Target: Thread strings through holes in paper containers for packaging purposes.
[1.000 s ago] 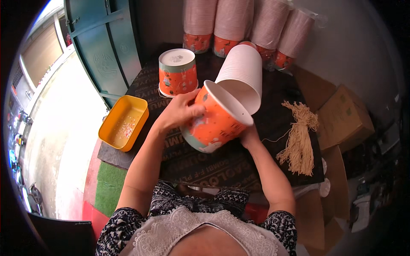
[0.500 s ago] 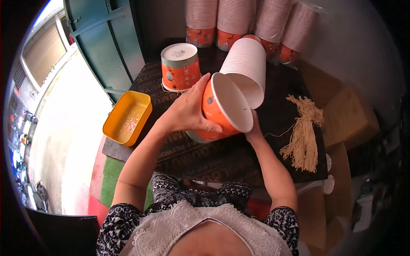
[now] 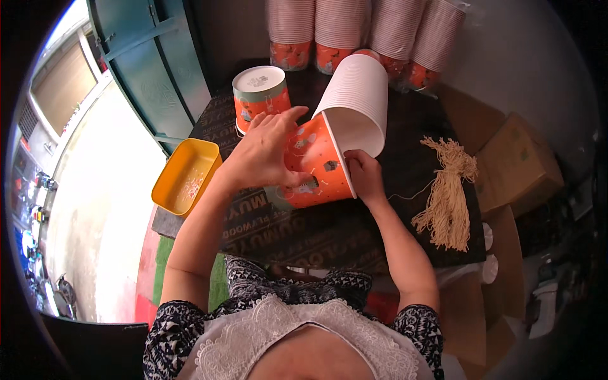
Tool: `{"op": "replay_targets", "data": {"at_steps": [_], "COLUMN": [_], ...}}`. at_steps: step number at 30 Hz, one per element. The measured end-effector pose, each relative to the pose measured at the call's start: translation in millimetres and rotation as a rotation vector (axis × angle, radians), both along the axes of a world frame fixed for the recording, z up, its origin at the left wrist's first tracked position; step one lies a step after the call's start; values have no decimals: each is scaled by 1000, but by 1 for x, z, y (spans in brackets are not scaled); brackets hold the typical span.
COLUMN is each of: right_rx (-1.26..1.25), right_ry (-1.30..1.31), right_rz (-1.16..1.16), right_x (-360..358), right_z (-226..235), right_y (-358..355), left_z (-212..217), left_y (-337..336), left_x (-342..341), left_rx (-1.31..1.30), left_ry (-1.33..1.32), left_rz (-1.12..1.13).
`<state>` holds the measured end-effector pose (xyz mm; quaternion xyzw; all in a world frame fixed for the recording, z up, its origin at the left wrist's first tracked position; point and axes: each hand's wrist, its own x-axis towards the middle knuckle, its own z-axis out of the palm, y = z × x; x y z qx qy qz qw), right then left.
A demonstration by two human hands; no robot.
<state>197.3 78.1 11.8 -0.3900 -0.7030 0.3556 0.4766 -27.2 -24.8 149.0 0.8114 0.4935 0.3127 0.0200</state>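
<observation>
An orange paper bucket (image 3: 320,161) with a white rim and small printed figures lies tilted on its side, its mouth turned to the right. My left hand (image 3: 263,152) holds its outer wall, thumb below and fingers spread above. At the mouth, my right hand (image 3: 366,177) is closed with its fingers pinched by the rim; whatever they pinch is hidden. A thin string (image 3: 411,198) runs from a bundle of cream strings (image 3: 448,202) toward my right wrist. Just behind the held bucket lies a nested stack of white-sided buckets (image 3: 358,95), its open end facing me.
Another orange bucket (image 3: 261,95) stands upside down at the back left of the dark table (image 3: 297,237). A yellow tub (image 3: 166,183) with small bits inside sits at the left edge. Wrapped bucket stacks (image 3: 342,28) line the wall; a cardboard box (image 3: 522,161) is at right.
The bucket has turned so its mouth points right and its printed side shows. My right hand has come from behind the rim into view at the mouth.
</observation>
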Motion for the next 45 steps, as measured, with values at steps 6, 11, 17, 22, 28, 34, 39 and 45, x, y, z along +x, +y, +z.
{"op": "replay_targets", "data": {"at_steps": [6,11,17,22,28,34,39,45], "right_rx": [52,106,123,-469,-420,-190,-270,-370], "right_ry": [-91,-247,-70,417,431,343,476,681], "right_rz": [38,49,85,424,389,221,213,302], "right_x": [-10,-11,-12,-15,-26,-41,-51,-57], "right_z": [-19,-4,35,65,54,30,29,31], "right_y": [-3,-13,-26,-61,-102,-116,-128,-142], "left_z": [-4,-21,-50,-67,-75,-80,-96,-95], "left_y": [-10,-26,-34,-39,-44,-55,-71,-80], "left_x": [12,18,21,22,23,35,41,52], "left_rx": [12,149,200,261,293,454,397,261], "left_ry": [146,52,-106,-230,-308,-257,-580,-860], "left_rz": [58,111,106,92,87,265,292,162]}}
